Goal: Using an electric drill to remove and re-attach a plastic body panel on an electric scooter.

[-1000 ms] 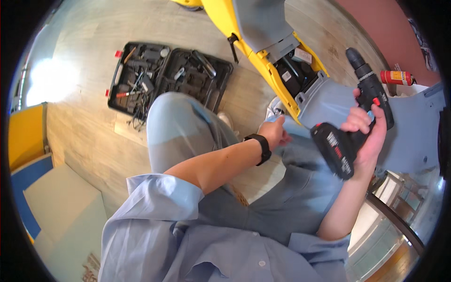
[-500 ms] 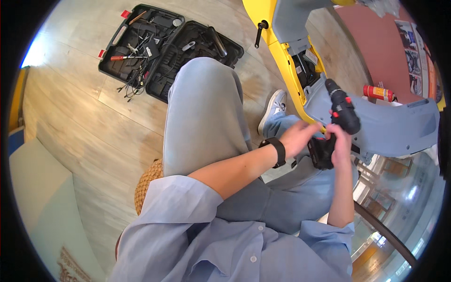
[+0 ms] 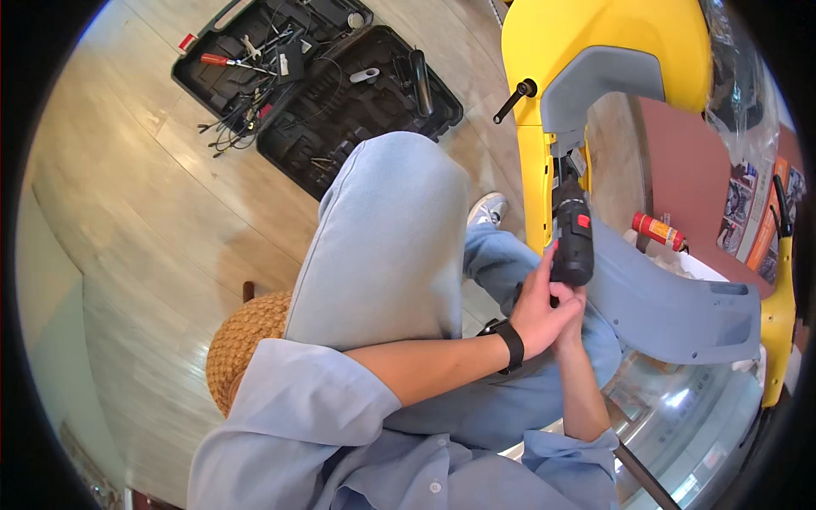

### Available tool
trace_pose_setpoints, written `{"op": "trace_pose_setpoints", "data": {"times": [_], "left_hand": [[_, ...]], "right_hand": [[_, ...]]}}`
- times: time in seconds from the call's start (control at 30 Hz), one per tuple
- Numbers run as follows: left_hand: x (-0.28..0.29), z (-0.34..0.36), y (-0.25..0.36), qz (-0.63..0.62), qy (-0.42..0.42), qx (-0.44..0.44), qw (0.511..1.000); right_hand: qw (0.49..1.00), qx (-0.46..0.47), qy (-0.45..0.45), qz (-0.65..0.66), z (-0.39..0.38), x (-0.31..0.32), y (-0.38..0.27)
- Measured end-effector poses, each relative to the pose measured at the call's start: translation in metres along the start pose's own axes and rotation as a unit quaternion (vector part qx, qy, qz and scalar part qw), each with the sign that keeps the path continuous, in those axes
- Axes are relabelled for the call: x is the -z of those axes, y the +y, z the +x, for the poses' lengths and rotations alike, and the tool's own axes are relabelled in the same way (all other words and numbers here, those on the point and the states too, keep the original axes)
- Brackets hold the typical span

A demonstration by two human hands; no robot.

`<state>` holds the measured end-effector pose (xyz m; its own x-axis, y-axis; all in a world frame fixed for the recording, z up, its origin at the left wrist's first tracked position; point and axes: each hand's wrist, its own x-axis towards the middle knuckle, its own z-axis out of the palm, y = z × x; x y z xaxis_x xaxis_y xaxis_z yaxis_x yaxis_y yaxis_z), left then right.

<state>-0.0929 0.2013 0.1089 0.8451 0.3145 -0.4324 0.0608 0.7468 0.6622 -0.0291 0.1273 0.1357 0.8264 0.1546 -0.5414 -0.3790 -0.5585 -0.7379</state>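
Note:
A black cordless drill (image 3: 573,251) with a red switch points away from me, its front end at the opening (image 3: 578,161) in a yellow and grey vehicle body (image 3: 533,191). My right hand (image 3: 571,325) is closed round the drill's handle, partly hidden behind my left. My left hand (image 3: 540,313), with a black watch above it, is closed against the handle too, one finger stretched along the drill's side. Whether the drill tip touches anything inside the opening cannot be seen. A grey curved panel (image 3: 671,297) of the vehicle lies just right of the drill.
An open black tool case (image 3: 289,161) with a red-handled screwdriver (image 3: 223,59), cables and a wrench lies on the wooden floor. A black crank arm (image 3: 514,100) juts from the yellow body. Farther right are a red fire extinguisher (image 3: 659,230) and a glass surface (image 3: 671,408). My knee rises centrally.
The drill has swung left and now lines up with the vehicle's opening. My left hand has come onto it beside my right. The whole view has shifted.

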Motion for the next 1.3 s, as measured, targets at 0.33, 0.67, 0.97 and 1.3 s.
{"op": "trace_pose_setpoints", "data": {"times": [0.33, 0.67, 0.97, 1.3], "left_hand": [[0.019, 0.040, 0.019, 0.009, 0.212, 0.232, 0.949], [0.034, 0.052, 0.028, -0.059, 0.299, 0.299, 0.904], [0.033, 0.058, 0.010, -0.065, 0.314, 0.341, 0.884], [0.036, 0.068, 0.020, -0.144, 0.308, 0.366, 0.866]], "right_hand": [[0.987, -0.100, -0.114, -0.049, 0.042, -0.028, 0.015], [0.827, -0.094, -0.445, -0.331, 0.112, -0.045, -0.080], [0.668, 0.256, 0.104, -0.691, 0.247, -0.057, -0.056], [0.752, 0.288, 0.082, -0.587, 0.281, -0.058, -0.034]]}}
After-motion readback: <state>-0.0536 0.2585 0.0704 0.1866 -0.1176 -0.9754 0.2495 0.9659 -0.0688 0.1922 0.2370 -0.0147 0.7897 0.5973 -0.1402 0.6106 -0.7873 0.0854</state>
